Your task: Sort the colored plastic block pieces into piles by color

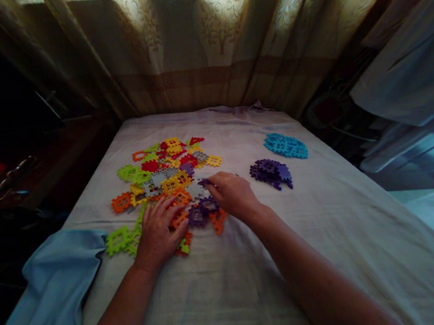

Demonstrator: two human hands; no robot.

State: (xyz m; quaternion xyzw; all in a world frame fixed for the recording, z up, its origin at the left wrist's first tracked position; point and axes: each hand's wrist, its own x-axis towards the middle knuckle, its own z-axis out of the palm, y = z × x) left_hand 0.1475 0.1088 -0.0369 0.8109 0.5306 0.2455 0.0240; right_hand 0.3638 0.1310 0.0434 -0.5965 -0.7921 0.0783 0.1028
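Note:
A spread-out heap of notched plastic building pieces in many colours lies on the sheet before me. My left hand (159,233) rests palm down on its near side, fingers spread over orange pieces (181,196) and green pieces (119,240). At the heap's right edge, my right hand (230,193) pinches a small purple building piece (204,182). Just below those fingertips lie more purple pieces (196,215) and an orange piece (218,221). Grey, yellow and red pieces (150,166) fill the heap's far part.
To the right sit a pile of purple pieces (271,171) and, behind it, a pile of blue pieces (285,145). A light blue cloth (60,280) hangs over the left edge of the sheet-covered surface (231,303). Curtains (197,39) close off the far side.

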